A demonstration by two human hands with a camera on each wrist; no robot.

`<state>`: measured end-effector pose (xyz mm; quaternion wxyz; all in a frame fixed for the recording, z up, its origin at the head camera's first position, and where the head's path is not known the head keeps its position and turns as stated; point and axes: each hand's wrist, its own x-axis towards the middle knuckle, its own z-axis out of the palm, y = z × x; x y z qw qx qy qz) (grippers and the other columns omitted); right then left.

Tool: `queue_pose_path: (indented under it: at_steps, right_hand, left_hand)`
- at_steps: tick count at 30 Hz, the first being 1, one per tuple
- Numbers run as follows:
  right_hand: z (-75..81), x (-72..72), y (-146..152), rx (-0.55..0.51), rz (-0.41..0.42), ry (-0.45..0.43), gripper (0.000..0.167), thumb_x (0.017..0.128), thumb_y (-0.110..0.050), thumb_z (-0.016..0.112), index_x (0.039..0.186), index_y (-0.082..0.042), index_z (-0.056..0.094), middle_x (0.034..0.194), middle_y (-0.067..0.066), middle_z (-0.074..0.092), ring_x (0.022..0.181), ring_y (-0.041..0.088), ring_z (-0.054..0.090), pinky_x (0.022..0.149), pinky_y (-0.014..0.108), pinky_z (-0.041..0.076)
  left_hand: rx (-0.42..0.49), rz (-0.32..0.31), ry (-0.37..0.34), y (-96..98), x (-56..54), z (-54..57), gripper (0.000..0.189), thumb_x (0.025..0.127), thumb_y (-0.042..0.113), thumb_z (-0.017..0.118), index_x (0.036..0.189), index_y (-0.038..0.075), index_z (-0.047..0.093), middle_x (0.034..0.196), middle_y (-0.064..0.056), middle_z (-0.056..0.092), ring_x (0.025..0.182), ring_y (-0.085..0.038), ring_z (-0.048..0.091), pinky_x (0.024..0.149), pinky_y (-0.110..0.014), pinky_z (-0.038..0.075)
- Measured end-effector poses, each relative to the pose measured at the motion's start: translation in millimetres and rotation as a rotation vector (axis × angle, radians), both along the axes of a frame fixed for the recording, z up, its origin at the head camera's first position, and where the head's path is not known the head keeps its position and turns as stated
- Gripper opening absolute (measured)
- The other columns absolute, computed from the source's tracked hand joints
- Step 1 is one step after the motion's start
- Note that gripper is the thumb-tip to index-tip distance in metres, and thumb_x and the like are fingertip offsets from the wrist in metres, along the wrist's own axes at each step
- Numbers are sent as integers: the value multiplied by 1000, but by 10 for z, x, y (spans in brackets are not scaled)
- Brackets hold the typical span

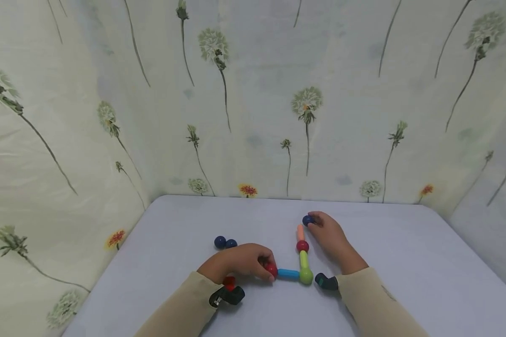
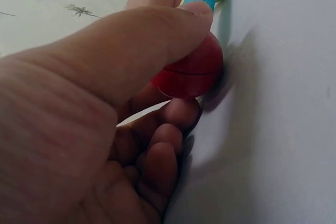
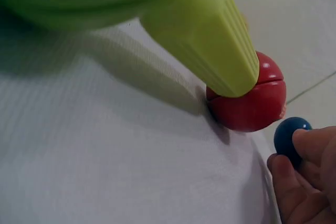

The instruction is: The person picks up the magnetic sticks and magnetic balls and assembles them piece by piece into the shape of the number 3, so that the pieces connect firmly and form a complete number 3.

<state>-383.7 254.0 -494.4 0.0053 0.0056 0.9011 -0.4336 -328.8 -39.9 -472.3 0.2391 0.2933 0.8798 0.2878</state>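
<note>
On the white table lies an L-shaped chain of balls and rods. My left hand (image 1: 248, 262) pinches the red ball (image 2: 194, 69) at its left end, thumb reaching to the blue rod (image 1: 288, 274). That rod runs to a green ball (image 1: 306, 275) at the corner. From there a yellow-green rod (image 3: 210, 35) leads away to a second red ball (image 3: 252, 100), then a peach rod (image 1: 301, 232). Just past the peach rod's far end, my right hand (image 1: 330, 234) pinches a dark blue ball (image 3: 289, 137) between thumb and fingers.
Two dark blue balls (image 1: 220, 242) sit side by side beyond the left forearm. A red piece (image 1: 229, 282) shows beneath the left wrist. Wrist cameras (image 1: 326, 282) stick out from both sleeves close over the table. Flower-printed cloth (image 1: 261, 93) hangs behind the table (image 1: 405, 262).
</note>
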Motion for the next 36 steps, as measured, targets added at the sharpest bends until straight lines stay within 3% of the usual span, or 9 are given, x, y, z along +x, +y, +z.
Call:
queue_pose_path:
  at_steps: [11,20,28,36]
  right_hand:
    - [-36,-93,15,15,80,25,46,108,-26,55,155,-25,50,159,12,49,144,37,51,119,60,35]
    - [-52,-121,14,-5,107,-10,44,108,-30,57,152,-31,53,160,8,49,152,36,38,120,62,33]
    - [-43,-147,15,9,115,-36,43,109,-29,55,152,-29,53,158,9,51,151,36,40,119,62,34]
    - [-40,-118,32,81,137,-47,44,109,-30,55,152,-23,54,160,12,49,153,39,35,120,63,31]
  left_hand:
    - [-11,-13,18,-5,-25,5,19,88,34,86,99,32,71,93,9,65,90,-11,57,77,-29,48]
    - [-7,-9,4,-13,-36,-12,19,88,35,86,100,33,71,95,10,65,92,-11,57,78,-29,49]
    - [-11,-5,16,-24,-28,-1,20,87,34,87,99,32,71,95,9,65,91,-11,57,77,-28,49]
    - [4,-9,-32,-21,-24,16,18,87,34,87,97,33,72,96,8,66,93,-12,59,78,-30,50]
